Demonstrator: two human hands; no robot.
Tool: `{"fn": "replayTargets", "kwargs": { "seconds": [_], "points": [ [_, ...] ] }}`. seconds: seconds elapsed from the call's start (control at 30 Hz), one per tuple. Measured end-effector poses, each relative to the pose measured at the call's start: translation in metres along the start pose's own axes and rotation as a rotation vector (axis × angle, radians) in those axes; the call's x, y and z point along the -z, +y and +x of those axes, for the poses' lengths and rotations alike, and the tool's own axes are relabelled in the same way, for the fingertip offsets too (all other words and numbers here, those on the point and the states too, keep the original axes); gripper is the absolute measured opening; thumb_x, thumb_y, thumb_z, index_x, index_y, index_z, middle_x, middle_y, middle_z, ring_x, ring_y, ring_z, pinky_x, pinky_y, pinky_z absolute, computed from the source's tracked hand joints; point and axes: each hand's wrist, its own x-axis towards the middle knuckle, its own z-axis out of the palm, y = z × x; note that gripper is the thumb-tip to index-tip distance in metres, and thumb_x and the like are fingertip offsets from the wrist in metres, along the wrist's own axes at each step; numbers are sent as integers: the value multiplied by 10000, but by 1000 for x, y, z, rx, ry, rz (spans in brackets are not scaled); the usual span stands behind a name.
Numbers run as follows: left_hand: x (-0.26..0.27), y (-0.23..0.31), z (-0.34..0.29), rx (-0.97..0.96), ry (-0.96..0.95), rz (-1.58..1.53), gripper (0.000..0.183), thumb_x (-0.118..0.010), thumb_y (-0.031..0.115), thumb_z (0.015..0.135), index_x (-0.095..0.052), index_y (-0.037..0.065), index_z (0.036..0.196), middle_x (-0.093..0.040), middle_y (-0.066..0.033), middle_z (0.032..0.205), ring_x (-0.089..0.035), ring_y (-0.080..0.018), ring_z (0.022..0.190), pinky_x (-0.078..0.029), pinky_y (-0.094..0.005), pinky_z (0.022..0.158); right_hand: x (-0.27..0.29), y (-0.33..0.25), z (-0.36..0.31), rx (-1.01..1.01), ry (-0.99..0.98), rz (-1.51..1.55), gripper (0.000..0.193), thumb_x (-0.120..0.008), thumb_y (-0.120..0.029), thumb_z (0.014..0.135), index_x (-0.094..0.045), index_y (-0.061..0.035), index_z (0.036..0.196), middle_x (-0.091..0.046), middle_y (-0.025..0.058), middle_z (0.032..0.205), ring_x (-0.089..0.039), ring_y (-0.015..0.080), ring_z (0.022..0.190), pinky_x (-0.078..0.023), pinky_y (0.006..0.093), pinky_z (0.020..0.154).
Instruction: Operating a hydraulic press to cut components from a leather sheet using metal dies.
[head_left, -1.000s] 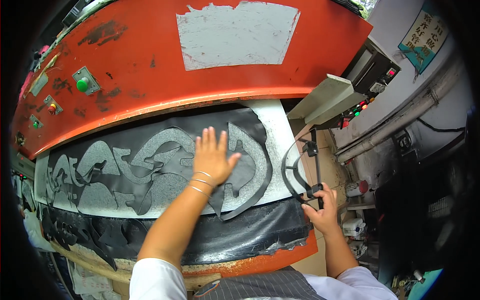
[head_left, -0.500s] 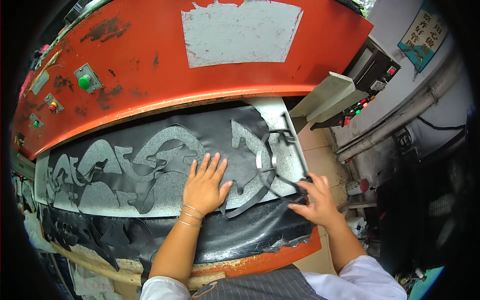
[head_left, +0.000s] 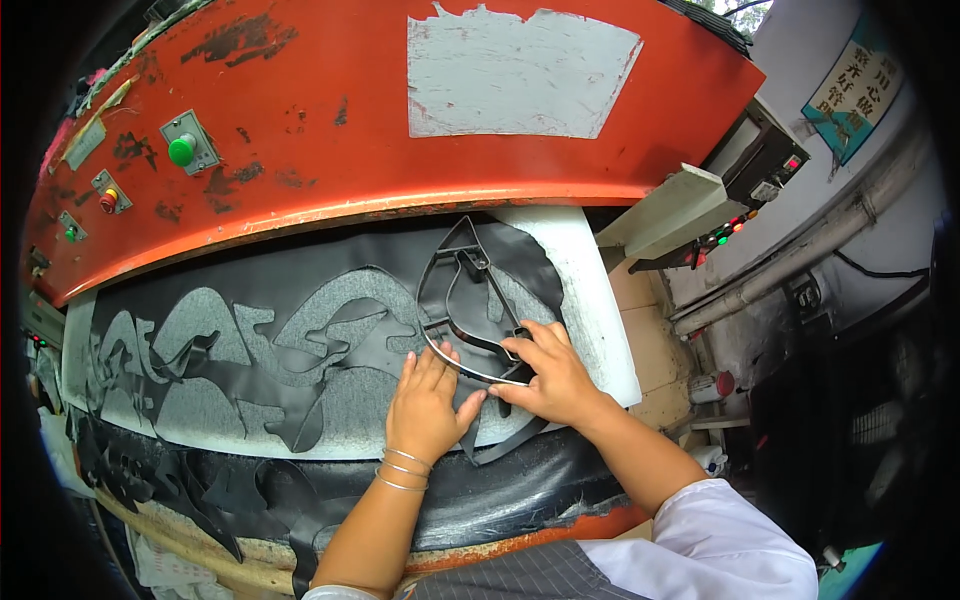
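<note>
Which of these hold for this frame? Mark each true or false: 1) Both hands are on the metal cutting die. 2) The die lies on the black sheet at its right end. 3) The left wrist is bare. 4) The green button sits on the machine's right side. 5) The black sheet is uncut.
1) True: the left hand and the right hand both touch the metal cutting die.
2) True: it rests on the black sheet near the right end.
3) False: thin bangles circle the left wrist.
4) False: the green button is on the red press head's left part.
5) False: many cut-out shapes already show in it.
</note>
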Motion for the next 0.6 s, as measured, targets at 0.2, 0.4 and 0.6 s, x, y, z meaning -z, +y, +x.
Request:
{"fn": "replayTargets", "kwargs": {
  "seconds": [0.2, 0.4, 0.6],
  "points": [
    [2, 4, 10, 22, -17, -39, 582, -765, 317, 757, -609, -35, 1194, -578, -189, 1299, -493, -353, 1281, -336, -499, 1101, -9, 23, 32, 9, 48, -25, 606, -855, -306, 641, -641, -17, 1129, -515, 284, 1246, -491, 415, 1071, -454, 453, 914],
    [2, 4, 13, 39, -21, -50, 582, -772, 316, 751, -606, -20, 1197, -576, -183, 1303, -494, -351, 1281, -335, -497, 1102, -18, 28, 41, -28, 76, -31, 593, -845, -285, 644, -638, -17, 1131, -512, 294, 1243, -494, 415, 1063, -456, 455, 919],
    [0, 2, 17, 19, -20, -48, 591, -778, 320, 744, -605, -10, 1203, -568, -187, 1309, -491, -356, 1281, -334, -498, 1103, -21, 25, 35, -62, 94, -57, 601, -842, -290, 656, -628, -13, 1144, -516, 288, 1243, -493, 410, 1059, -454, 455, 924]
  ]
}}
